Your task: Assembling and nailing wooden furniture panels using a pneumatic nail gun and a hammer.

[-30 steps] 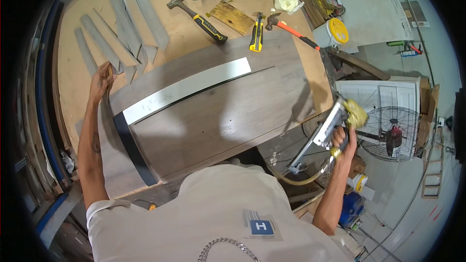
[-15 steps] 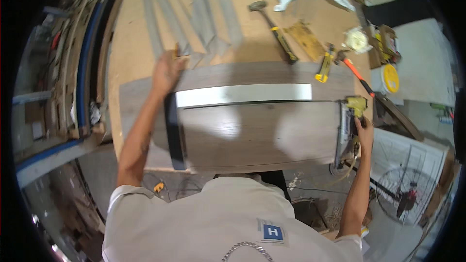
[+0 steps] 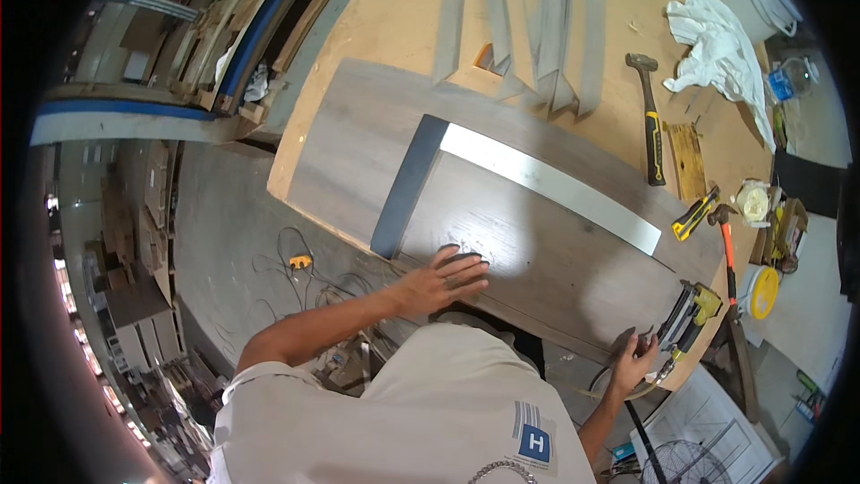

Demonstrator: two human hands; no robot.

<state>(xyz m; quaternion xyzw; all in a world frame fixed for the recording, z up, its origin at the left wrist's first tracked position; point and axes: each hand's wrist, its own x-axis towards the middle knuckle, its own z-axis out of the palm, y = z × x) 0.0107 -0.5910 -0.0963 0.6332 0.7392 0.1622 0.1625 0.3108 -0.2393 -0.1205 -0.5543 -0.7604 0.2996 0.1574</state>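
My left hand [image 3: 445, 281] lies with spread fingers on the near edge of a grey wood-grain panel [image 3: 537, 273]. By the panel's near right corner is my right hand [image 3: 634, 358], its fingers curled but apart and nothing seen in them. Just beyond that hand a yellow-green nail gun [image 3: 706, 303] rests on the panel's right end. A white strip [image 3: 546, 186] runs lengthwise over the panel's far side. Across its left end lies a dark strip [image 3: 409, 186]. A larger grey board [image 3: 345, 139] shows underneath and around them.
Several grey strips [image 3: 497, 13] lie at the far side, beside a small orange-and-black object [image 3: 484, 56]. Rightward are a hammer [image 3: 652, 121], a wood block [image 3: 686, 159], a yellow utility knife [image 3: 695, 213], an orange-handled claw hammer [image 3: 727, 251] and a white cloth [image 3: 708, 40].
My left hand has come back from the grey strips to the panel's near edge. My right hand has let go of the nail gun and moved nearer to me. The view has turned.
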